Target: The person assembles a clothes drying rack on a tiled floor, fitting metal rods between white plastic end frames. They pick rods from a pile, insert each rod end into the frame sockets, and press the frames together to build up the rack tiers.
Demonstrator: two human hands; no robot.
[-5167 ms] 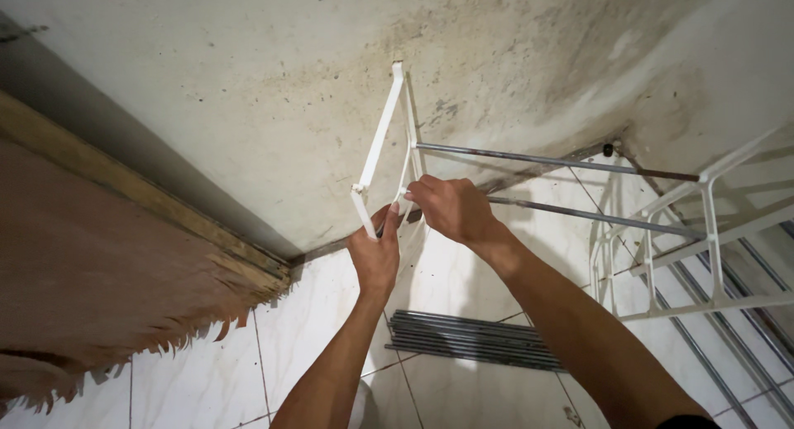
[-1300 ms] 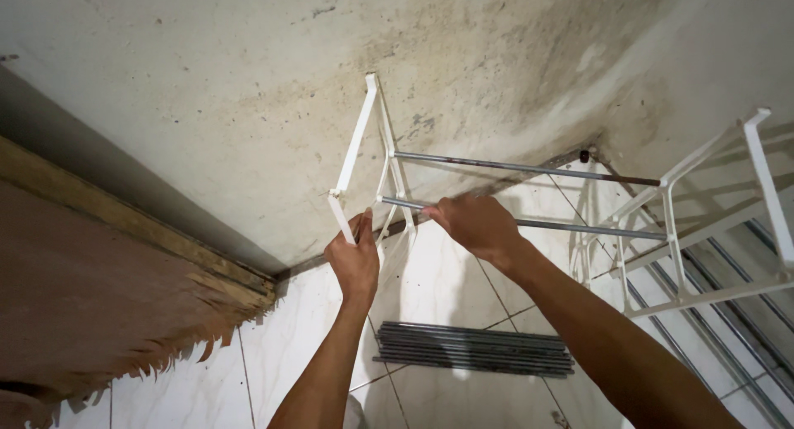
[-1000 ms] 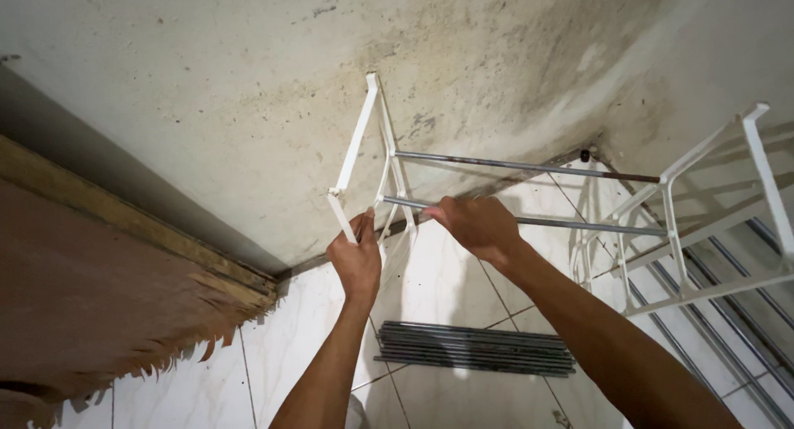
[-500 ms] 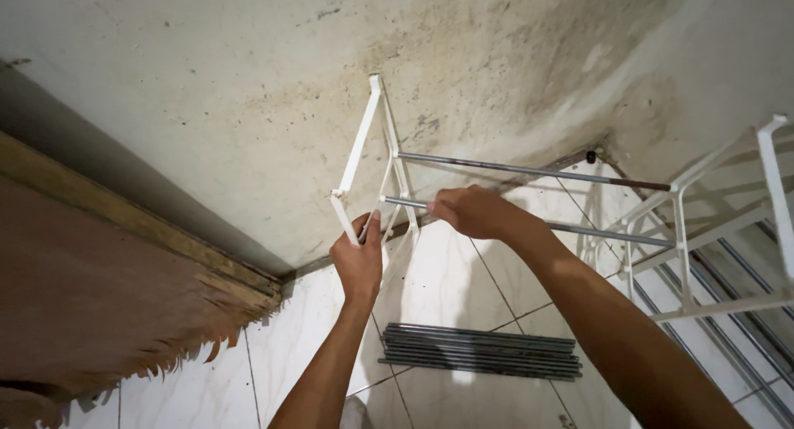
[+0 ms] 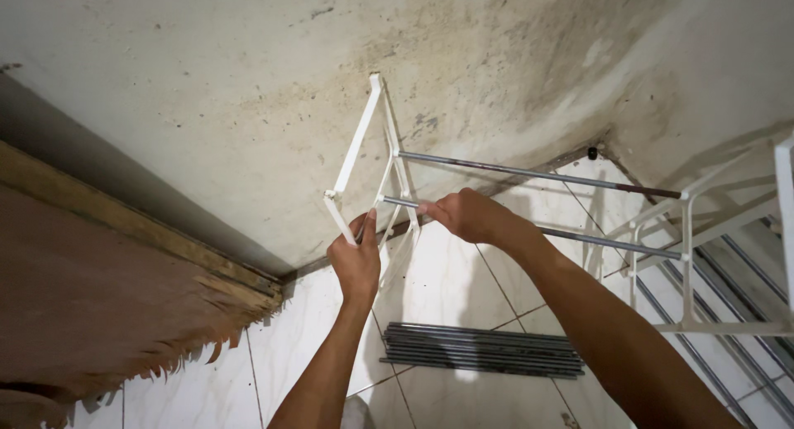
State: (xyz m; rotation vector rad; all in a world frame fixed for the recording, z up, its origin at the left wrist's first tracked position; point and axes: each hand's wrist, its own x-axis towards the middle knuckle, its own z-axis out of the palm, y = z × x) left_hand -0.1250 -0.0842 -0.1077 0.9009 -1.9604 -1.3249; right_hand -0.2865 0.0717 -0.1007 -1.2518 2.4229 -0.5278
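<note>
While one white end frame stands raised against a stained wall, the left hand clenches its lower bar and the right hand grasps one of two grey rods. One rod bundle lies on the tiled floor below.

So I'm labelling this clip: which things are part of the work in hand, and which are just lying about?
In hand:
left hand gripping the white end frame
right hand on the lower grey rod
upper grey rod joined to the frame

Lying about:
bundle of spare rods on the tiled floor
torn brown board
stained wall
</note>
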